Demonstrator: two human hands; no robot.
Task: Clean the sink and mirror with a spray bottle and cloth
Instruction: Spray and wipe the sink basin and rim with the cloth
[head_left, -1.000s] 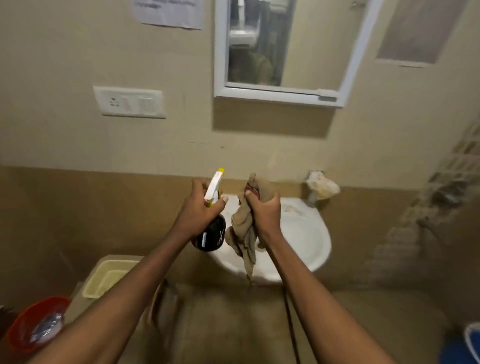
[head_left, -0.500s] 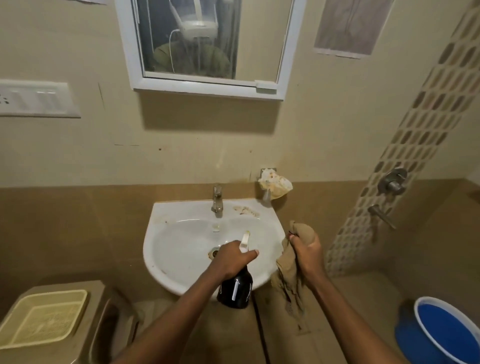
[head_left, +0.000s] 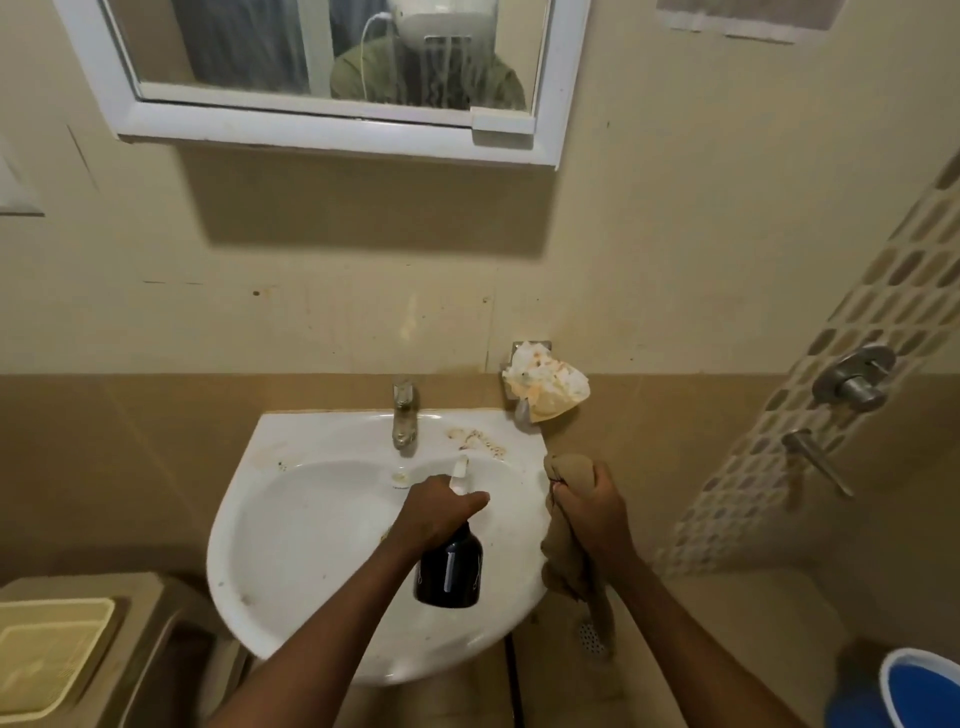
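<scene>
A white wall-hung sink with a steel tap fills the middle; brown stains lie on its back right ledge. My left hand grips the neck of a black spray bottle with a white nozzle, held over the right side of the basin. My right hand grips a bunched tan cloth just past the sink's right rim; the cloth hangs down below the fist. The white-framed mirror hangs on the wall above, streaked with drips.
A crumpled stained paper sits on a holder at the sink's back right. Shower valve and lever are on the tiled strip at right. A blue bucket stands at bottom right, a beige bin with a yellow tray at bottom left.
The view has swung right and closer to the sink. Both hands came down from in front of the wall; the bottle now hangs over the basin and the cloth beside the right rim.
</scene>
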